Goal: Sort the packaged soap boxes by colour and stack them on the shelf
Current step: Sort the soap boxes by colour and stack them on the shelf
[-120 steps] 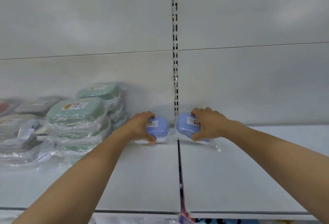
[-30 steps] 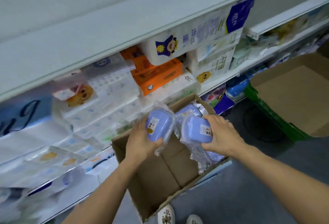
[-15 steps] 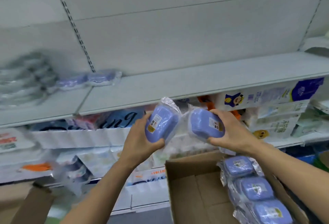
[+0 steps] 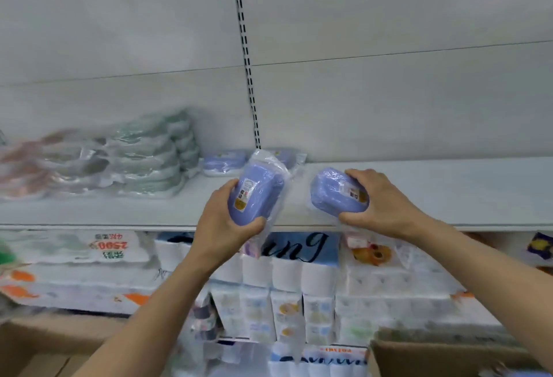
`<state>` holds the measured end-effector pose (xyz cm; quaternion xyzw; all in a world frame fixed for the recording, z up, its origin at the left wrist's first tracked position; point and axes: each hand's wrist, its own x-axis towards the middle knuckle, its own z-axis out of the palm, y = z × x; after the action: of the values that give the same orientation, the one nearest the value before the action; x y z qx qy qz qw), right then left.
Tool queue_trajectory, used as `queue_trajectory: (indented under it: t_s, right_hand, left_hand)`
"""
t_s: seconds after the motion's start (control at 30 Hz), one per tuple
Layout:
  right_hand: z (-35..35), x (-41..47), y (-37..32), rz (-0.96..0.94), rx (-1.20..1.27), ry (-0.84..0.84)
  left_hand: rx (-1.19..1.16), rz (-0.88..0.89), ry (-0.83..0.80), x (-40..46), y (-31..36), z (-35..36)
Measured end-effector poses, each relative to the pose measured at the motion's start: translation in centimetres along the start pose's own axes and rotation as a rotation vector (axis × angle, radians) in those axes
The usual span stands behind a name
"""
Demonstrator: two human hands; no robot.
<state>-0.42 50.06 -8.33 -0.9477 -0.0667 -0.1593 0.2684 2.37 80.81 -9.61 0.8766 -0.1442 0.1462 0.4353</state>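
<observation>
Two bare hands raise wrapped blue soap boxes at the white shelf's (image 4: 449,191) front edge. The left hand (image 4: 221,227) grips one blue soap box (image 4: 257,194) tilted toward 1 o'clock; the right hand (image 4: 380,200) curls over another (image 4: 335,194) at its 9 o'clock. Two more blue boxes (image 4: 224,162) lie behind, beside green stacks (image 4: 149,155) at 9 o'clock

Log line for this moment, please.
left hand: holds blue soap box | right hand: holds second blue box | both at shelf edge
</observation>
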Motion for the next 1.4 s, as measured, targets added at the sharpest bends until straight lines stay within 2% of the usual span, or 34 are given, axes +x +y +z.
queue_trajectory:
  t_s: [0.3, 0.6, 0.7, 0.77, 0.83, 0.93, 1.03, 1.1, 1.17, 1.23, 1.3, 1.33, 1.4]
  right_hand:
    - [8.2, 14.0, -6.0, 0.014, -0.192, -0.212]
    - [11.5, 18.1, -5.8, 0.000, -0.271, -0.354]
    - [11.1, 18.0, -6.1, -0.005, -0.470, -0.321]
    - [10.9, 17.7, -7.6, -0.022, -0.527, -0.176]
    - [10.9, 17.2, -10.4, -0.046, -0.311, -0.054]
    - [12.1, 16.5, -14.8, -0.003, 0.247, -0.076]
    - [13.9, 17.1, -16.8, 0.061, 0.556, 0.021]
    - [14.2, 17.8, -17.1, 0.088, 0.632, 0.098]
    - [14.1, 18.5, -16.9, 0.138, 0.680, 0.130]
    - [13.6, 18.9, -16.5, 0.224, 0.714, 0.102]
    - [13.2, 19.0, -16.0, 0.297, 0.740, 0.003]
    - [13.1, 19.0, -15.8, 0.309, 0.747, -0.053]
    - [13.0, 18.7, -15.6, 0.297, 0.763, -0.148]
  left_hand:
    - [-0.197, -0.214, 0.024, 10.6, -6.4, -6.4]
    - [-0.569, -0.445, -0.084, 15.2, -7.8, -6.9]
    - [-0.639, -0.508, -0.107, 15.4, -7.8, -6.5]
    - [-0.718, -0.558, -0.108, 15.7, -7.7, -6.2]
    - [-0.814, -0.603, -0.109, 16.0, -7.5, -5.7]
    - [-0.889, -0.625, -0.091, 15.9, -6.8, -4.7]
    - [-0.922, -0.620, -0.130, 15.7, -6.3, -4.6]
    - [-0.883, -0.583, -0.155, 15.4, -6.6, -5.0]
    - [-0.658, -0.455, -0.096, 14.8, -7.4, -5.6]
    - [-0.137, -0.139, 0.059, 14.2, -8.9, -6.3]
    - [0.338, 0.266, 0.120, 14.2, -10.5, -6.9]
    - [0.482, 0.414, 0.108, 14.5, -11.1, -6.9]
    - [0.579, 0.553, 0.057, 15.2, -11.4, -6.9]
